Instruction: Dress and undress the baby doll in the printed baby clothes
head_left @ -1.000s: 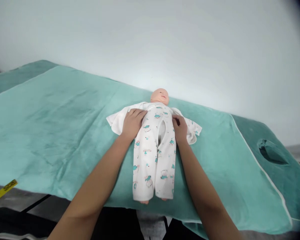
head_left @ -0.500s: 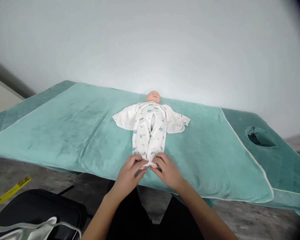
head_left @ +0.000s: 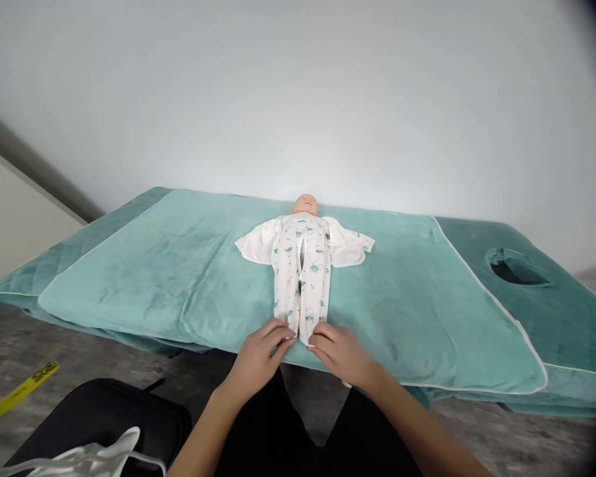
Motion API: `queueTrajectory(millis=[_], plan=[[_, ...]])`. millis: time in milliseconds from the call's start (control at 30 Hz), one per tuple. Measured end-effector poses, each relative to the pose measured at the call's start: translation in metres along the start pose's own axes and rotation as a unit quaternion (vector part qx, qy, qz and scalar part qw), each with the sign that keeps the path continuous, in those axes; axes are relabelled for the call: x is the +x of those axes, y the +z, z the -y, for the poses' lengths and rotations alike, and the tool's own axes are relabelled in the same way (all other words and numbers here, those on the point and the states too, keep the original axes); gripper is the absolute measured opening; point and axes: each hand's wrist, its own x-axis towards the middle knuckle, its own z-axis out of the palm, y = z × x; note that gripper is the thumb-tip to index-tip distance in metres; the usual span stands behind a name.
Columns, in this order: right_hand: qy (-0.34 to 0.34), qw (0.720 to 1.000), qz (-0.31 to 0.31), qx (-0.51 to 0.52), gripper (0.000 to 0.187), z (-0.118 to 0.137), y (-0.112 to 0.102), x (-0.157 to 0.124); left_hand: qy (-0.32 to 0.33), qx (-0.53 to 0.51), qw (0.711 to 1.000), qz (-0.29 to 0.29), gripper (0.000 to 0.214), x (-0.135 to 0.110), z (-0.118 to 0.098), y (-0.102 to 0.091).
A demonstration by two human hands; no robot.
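A baby doll (head_left: pixel 305 204) lies on its back, head toward the wall. White baby trousers (head_left: pixel 314 268) with green prints lie over its legs and up onto its trunk, with a slit at the crotch. Under them a white baby top (head_left: pixel 263 242) spreads out to both sides. My left hand (head_left: pixel 261 351) pinches the cuff of one trouser leg, and my right hand (head_left: pixel 340 352) pinches the cuff of the other. Both hands are at the near edge of the bed. The doll's feet do not show.
A green blanket (head_left: pixel 144 265) with pale piping covers the massage bed (head_left: pixel 481 232), which has a face hole (head_left: pixel 516 268) at the right. Below left stand a black chair (head_left: pixel 94 417) with white cloth (head_left: pixel 104 457) on it and a yellow floor strip (head_left: pixel 20 394). The wall (head_left: pixel 298 99) rises behind.
My hands have drawn the trouser legs straighter and a little nearer to me. The cuffs now cover the feet, which showed before. The camera view has shifted slightly.
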Motion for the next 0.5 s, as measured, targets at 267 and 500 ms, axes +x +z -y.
queueTrajectory(millis=[267, 500], plan=[[0.142, 0.986, -0.053, -0.07, 0.023, -0.095, -0.033, 0.065, -0.118, 0.198, 0.971, -0.063, 0.022, 0.073, 0.089, -0.008], [0.176, 0.969, -0.01, -0.176, 0.033, -0.164, 0.006, 0.107, -0.068, 0.282, 0.957, 0.004, 0.02, 0.153, 0.134, 0.006]])
